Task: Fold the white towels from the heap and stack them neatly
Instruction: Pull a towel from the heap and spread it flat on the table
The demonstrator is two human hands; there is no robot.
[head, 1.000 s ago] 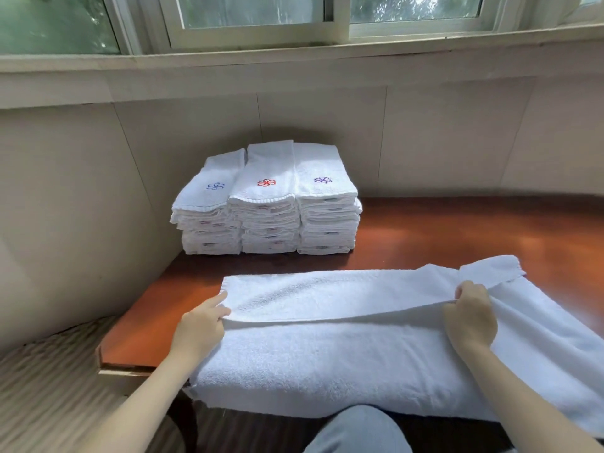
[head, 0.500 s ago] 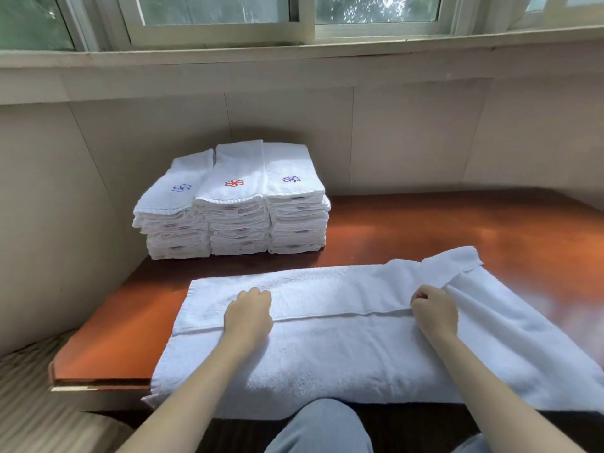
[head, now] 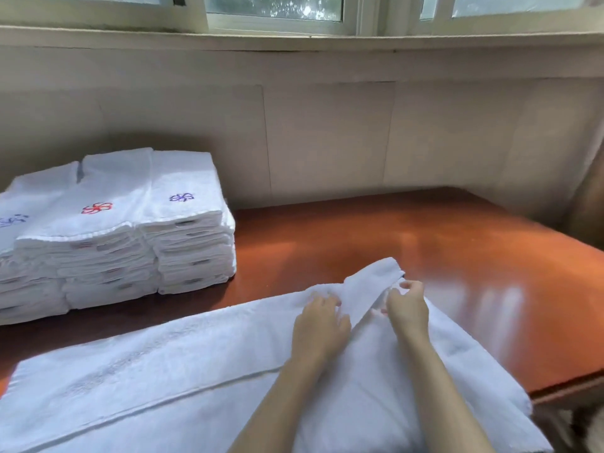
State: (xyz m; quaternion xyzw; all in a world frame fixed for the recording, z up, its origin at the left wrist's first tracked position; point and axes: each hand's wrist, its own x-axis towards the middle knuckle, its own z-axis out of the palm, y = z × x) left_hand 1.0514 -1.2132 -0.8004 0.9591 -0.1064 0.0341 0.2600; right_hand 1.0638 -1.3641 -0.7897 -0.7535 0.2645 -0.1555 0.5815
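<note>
1. Along the near side of the reddish-brown desk, a white towel is lying spread out. It is stretching from the left border of the view toward the right, and its near part is running out of view at the bottom.
2. Toward the towel's far right end, a narrow flap of the same cloth is lying turned back over it. The flap's tip is pointing to the far side.
3. The person's left hand is resting knuckles-up on the towel just left of the flap. Its fingers are bending down onto the cloth and their tips are touching the flap's left edge. It cannot be told whether they are gripping anything.
4. The right hand is sitting just right of the flap, with thumb and fingers curling in and pinching the flap's right edge near its tip.
5. Both hands are working close together, with only the flap lying between them. Both bare forearms are reaching in from the near side.
6. At the far left of the desk, three stacks of folded towels are standing side by side and touching, close to the wall.
7. Each top towel is showing a small embroidered flower: red in the middle, purple on the right, bluish on the left.
8. A window is running along above the wall.
</note>
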